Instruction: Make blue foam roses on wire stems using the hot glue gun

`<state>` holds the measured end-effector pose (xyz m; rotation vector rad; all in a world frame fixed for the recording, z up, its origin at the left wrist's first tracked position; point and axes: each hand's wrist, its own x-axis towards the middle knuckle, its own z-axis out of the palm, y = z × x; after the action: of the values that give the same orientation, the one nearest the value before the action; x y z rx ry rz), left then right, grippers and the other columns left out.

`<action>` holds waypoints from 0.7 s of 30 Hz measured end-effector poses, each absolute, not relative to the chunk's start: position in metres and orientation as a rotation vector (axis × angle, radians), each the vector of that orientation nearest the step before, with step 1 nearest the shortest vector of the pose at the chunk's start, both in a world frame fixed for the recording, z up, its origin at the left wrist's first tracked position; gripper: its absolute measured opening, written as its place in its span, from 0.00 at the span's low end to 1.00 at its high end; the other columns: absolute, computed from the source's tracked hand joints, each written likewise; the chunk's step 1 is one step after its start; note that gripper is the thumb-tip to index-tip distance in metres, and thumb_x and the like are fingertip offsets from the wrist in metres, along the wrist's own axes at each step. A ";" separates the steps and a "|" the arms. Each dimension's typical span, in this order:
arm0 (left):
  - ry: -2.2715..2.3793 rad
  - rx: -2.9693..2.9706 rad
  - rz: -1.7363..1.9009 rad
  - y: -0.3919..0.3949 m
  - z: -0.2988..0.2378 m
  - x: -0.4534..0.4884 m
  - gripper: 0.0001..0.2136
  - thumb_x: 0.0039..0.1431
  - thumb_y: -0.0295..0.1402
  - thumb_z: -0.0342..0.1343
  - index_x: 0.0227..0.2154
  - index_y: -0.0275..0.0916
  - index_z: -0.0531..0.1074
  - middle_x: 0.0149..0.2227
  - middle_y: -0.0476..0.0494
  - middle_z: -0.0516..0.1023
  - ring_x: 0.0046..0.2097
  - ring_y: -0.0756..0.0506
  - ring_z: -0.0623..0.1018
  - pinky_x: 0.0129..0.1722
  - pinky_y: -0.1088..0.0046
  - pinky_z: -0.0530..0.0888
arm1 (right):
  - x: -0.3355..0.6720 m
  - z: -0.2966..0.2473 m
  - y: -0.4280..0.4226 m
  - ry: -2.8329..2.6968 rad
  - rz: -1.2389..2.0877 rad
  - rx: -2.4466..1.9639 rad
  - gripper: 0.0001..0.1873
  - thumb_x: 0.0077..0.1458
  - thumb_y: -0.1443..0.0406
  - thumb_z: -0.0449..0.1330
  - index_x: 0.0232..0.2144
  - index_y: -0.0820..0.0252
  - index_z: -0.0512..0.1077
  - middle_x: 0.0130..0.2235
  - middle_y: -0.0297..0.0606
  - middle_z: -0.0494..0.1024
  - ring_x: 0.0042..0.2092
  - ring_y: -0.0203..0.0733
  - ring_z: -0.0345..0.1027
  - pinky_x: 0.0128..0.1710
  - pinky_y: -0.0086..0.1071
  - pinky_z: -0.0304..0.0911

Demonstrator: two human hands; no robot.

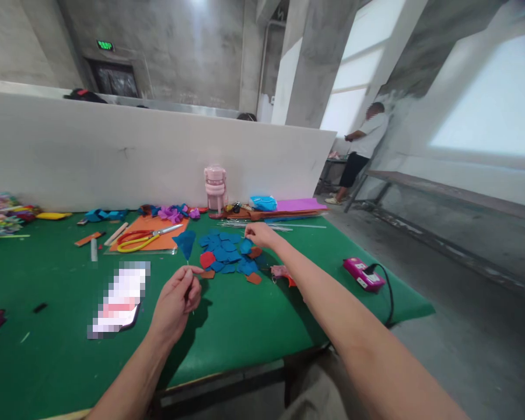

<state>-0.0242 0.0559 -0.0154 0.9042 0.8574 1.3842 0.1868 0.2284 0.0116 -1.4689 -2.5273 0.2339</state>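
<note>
My left hand [177, 300] is closed in a pinch on a thin stick topped with a blue felt piece [185, 241], held upright above the green table [245, 326]. My right hand [259, 234] reaches forward over a pile of blue felt pieces [224, 252] and pinches one blue piece at the pile's right edge. A red piece [207, 259] and brown pieces [254, 278] lie among the blue ones.
Orange-handled scissors [135, 239] lie on an orange sheet [157, 224]. A pink glue gun [364, 274] with a black cord sits at the right. A pink bottle [215, 188] stands by the white partition [114, 151]. A blurred card [120, 298] lies left. A person stands far right.
</note>
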 end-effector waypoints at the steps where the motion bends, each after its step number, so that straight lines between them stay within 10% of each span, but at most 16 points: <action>1: 0.860 0.904 1.384 0.056 -0.016 -0.024 0.08 0.57 0.37 0.51 0.32 0.36 0.68 0.15 0.57 0.58 0.15 0.58 0.52 0.13 0.83 0.48 | 0.185 0.007 0.229 -2.544 0.232 -1.468 0.14 0.57 0.61 0.53 0.44 0.63 0.66 0.45 0.40 0.70 0.42 0.41 0.67 0.41 0.41 0.65; 9: 0.866 0.890 1.377 0.055 -0.014 -0.023 0.08 0.57 0.37 0.51 0.32 0.36 0.68 0.15 0.57 0.57 0.15 0.58 0.52 0.13 0.83 0.47 | 0.165 -0.018 0.216 -2.655 0.227 -1.423 0.09 0.53 0.62 0.57 0.36 0.59 0.73 0.39 0.39 0.75 0.44 0.41 0.67 0.43 0.31 0.59; 21: 0.863 0.894 1.350 0.052 -0.017 -0.021 0.10 0.57 0.39 0.50 0.31 0.37 0.68 0.15 0.58 0.57 0.15 0.58 0.51 0.13 0.83 0.48 | 0.145 -0.032 0.203 -2.606 0.294 -1.696 0.15 0.57 0.62 0.54 0.47 0.61 0.65 0.48 0.41 0.68 0.44 0.42 0.66 0.42 0.41 0.65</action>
<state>-0.0208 0.0522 -0.0174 0.8945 0.8634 1.3497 0.1452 0.2032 -0.0316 -1.6955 -2.6065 0.2943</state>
